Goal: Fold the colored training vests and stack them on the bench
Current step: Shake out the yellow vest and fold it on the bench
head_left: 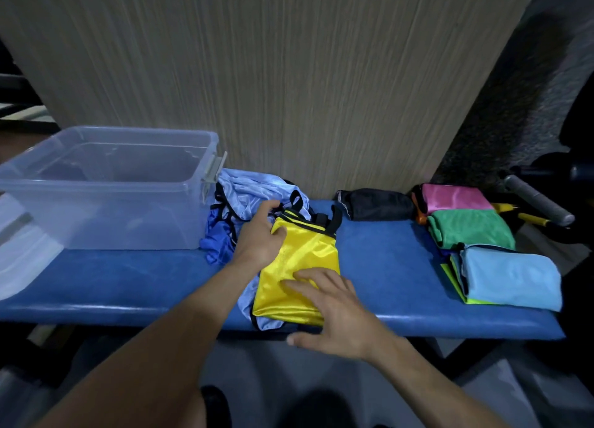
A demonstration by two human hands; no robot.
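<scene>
Yellow and glossy, the half-folded vest (pixel 299 267) lies mid-bench (pixel 128 283), partly over a crumpled pale blue vest (pixel 250 193) beside the clear plastic bin (pixel 106 183). It looks thin, limp and slippery, so I'd expect it to slide and spring open unless pinned flat and taken by its black-trimmed edges. The left hand (pixel 260 238) reaches in over the vest's top corner, its thumb lying on the yellow cloth and the fingers hidden in the blue heap. The right hand (pixel 334 308) lies flat, fingers spread, pressing the lower half. Folded vests (pixel 511 276) sit stacked well to the right.
</scene>
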